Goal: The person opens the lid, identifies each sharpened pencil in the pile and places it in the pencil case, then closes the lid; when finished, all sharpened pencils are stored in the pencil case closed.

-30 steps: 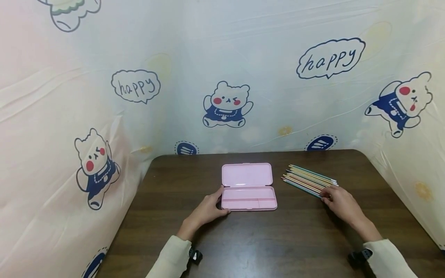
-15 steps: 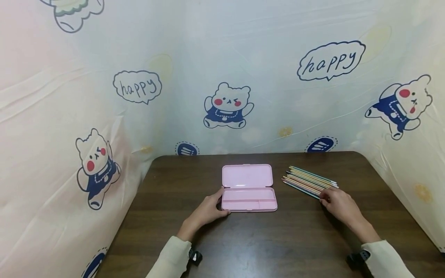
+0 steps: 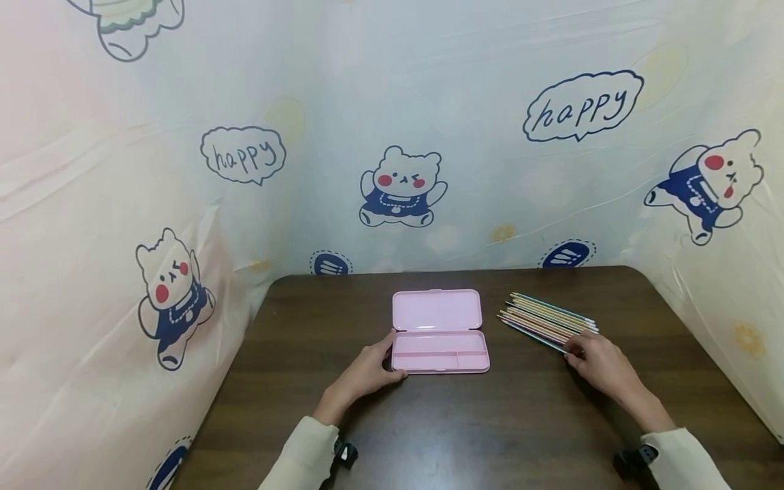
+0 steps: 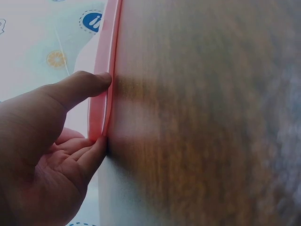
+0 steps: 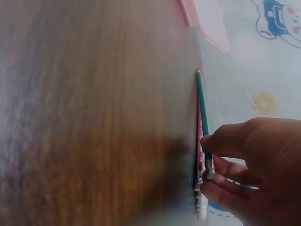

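Note:
A pink pencil case lies open on the table, its lid folded back and its divided tray facing up. My left hand grips the tray's near left corner, thumb on the front edge and fingers along the left side. Right of the case, several pencils lie side by side at a slant, eraser ends toward my right hand. That hand pinches the nearest one, a green pencil, close to its eraser end. In the right wrist view its far end slants slightly away from a pink-patterned pencil beside it.
The dark wooden table has a patterned cloth hanging behind it and at both sides. A black wrist camera sits on the left wrist and another on the right wrist.
My right fingertips have shifted slightly toward the near side of the pencil row, around the end of the nearest pencil. My left hand stays on the case, which has not moved.

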A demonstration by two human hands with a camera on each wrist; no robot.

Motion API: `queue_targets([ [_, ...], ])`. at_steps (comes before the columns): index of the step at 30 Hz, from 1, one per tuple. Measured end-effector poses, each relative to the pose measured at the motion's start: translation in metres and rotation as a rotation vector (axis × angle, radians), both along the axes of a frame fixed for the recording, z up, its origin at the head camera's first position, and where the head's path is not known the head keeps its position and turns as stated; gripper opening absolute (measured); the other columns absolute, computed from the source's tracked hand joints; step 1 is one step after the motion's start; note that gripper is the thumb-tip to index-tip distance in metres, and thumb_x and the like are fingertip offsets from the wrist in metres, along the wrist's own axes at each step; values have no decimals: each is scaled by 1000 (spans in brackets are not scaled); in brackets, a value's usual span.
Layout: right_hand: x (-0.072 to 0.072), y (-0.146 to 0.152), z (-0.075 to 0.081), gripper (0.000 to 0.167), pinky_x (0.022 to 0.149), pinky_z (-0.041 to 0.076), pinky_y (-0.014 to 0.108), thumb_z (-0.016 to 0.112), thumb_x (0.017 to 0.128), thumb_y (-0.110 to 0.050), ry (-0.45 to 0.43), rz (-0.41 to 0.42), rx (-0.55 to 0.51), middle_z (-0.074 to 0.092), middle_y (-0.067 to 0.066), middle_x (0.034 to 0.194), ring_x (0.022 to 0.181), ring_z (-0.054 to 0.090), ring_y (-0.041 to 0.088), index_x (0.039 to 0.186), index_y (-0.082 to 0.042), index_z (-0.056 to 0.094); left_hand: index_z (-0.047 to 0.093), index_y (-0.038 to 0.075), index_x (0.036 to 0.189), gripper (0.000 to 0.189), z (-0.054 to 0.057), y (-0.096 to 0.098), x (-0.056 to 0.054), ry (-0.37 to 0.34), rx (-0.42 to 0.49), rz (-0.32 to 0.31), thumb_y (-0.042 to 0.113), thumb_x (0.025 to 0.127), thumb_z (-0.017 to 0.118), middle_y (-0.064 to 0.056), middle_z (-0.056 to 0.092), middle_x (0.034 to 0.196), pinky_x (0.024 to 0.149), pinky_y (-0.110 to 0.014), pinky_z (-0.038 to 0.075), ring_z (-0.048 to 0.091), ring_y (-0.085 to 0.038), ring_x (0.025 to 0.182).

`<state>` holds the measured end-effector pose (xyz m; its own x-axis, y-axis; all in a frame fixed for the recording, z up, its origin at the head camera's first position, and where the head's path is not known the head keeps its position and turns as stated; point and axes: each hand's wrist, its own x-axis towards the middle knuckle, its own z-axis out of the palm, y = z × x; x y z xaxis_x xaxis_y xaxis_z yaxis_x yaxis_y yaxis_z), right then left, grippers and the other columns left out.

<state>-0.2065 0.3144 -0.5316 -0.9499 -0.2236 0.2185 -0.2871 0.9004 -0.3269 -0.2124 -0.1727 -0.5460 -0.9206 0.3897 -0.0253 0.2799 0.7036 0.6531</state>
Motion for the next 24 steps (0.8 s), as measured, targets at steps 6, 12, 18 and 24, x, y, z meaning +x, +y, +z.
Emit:
queue_targets([
  [6,-1,-6,5,6,72,60,50,80,91,-6,24,14,-60,76,8,91,79,69,21,97,-6,81,25,7,169,99,4,-2,-1,4,6,12,31,94,83,-14,40,170,121,-49,45,50,-28,151],
  [12,-2,-16,20,8,76,63,52,81,92,-5,64,52,-109,81,10,95,83,74,24,99,-6,84,24,8,170,99,4,-2,0,-16,21,6,33,95,82,-14,38,171,121,-50,44,48,-28,153],
  [18,-5,-39,45,14,78,61,48,81,92,-5,108,112,-157,82,10,101,88,72,24,105,-8,85,24,9,170,99,5,0,-1,-31,32,11,32,94,83,-13,37,172,121,-50,45,48,-29,153],
  [24,-12,-68,66,16,70,58,34,83,90,-3,113,172,-194,81,9,99,81,67,17,105,-8,85,24,9,170,99,7,-1,-2,-41,29,5,32,94,83,-14,36,172,122,-50,44,47,-29,154],
])
